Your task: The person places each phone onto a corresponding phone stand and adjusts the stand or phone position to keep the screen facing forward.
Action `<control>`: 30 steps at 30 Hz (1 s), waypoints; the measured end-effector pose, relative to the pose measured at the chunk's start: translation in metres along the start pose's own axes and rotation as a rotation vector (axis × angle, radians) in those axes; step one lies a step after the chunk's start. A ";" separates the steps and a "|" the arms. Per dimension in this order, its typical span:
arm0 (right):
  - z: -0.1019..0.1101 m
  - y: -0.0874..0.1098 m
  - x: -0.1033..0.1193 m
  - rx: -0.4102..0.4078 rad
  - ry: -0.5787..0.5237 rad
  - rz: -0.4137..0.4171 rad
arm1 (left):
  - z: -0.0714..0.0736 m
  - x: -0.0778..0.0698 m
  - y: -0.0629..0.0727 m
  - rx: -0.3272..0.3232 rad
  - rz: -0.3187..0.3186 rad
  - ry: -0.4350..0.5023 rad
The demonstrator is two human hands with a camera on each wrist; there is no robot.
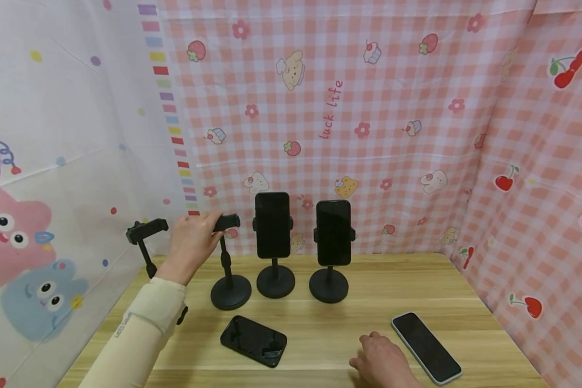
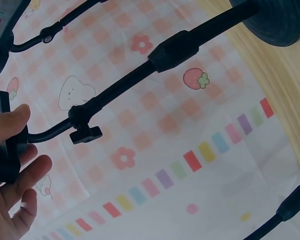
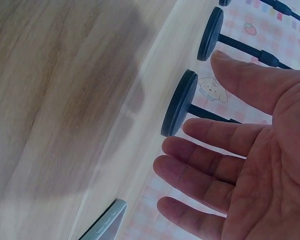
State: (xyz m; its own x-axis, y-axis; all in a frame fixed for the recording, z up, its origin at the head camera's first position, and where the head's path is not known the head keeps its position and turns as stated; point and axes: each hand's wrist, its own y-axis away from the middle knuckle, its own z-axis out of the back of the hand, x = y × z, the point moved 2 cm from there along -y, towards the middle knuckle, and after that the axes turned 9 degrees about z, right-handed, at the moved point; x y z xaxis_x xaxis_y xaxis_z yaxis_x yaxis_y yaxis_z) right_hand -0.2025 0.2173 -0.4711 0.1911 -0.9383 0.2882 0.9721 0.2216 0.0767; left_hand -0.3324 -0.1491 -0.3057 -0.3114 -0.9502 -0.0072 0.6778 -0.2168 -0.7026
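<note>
My left hand (image 1: 192, 243) grips the clamp (image 1: 227, 222) at the top of a black phone stand (image 1: 226, 262). In the left wrist view, the thumb and fingers (image 2: 27, 177) lie on both sides of that clamp, and no phone sits in it. The stand's round base (image 1: 230, 292) rests on the table. My right hand (image 1: 383, 360) hovers low over the front of the table with fingers spread and an empty palm. Just right of it lies a light-edged phone (image 1: 427, 347). A black phone (image 1: 254, 340) lies flat between the hands, in front of the stands.
Two more stands hold upright phones, one phone (image 1: 272, 225) in the middle and another phone (image 1: 333, 233) to its right. At the far left, a stand with a bare clamp (image 1: 146, 230) is partly hidden by my left arm. Patterned cloth (image 1: 393, 81) hangs behind the wooden table (image 1: 393, 285).
</note>
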 end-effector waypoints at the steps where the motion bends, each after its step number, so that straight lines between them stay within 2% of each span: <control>1: 0.000 0.000 0.000 0.001 -0.001 0.001 | 0.000 -0.001 0.000 0.007 0.002 -0.001; 7: -0.001 0.000 0.000 -0.003 -0.013 0.005 | 0.000 -0.003 -0.004 0.079 0.030 0.011; 14: -0.002 0.000 0.001 -0.001 -0.021 -0.003 | -0.001 -0.002 -0.008 0.105 0.019 0.058; 19: -0.002 0.001 0.001 -0.007 -0.025 -0.001 | 0.000 -0.002 -0.010 0.148 0.043 0.082; 25: -0.003 0.001 0.001 -0.009 -0.022 0.005 | 0.002 -0.003 -0.014 0.202 0.038 0.097; 30: -0.003 0.000 0.005 0.018 -0.027 -0.010 | 0.004 -0.001 -0.017 0.260 0.076 0.114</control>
State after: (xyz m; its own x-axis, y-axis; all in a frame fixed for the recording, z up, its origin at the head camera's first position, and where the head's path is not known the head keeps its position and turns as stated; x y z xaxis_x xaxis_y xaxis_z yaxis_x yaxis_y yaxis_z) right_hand -0.2014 0.2121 -0.4728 0.1775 -0.9329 0.3135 0.9714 0.2172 0.0964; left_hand -0.3414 -0.1454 -0.2912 -0.3156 -0.9381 -0.1428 0.8456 -0.2098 -0.4909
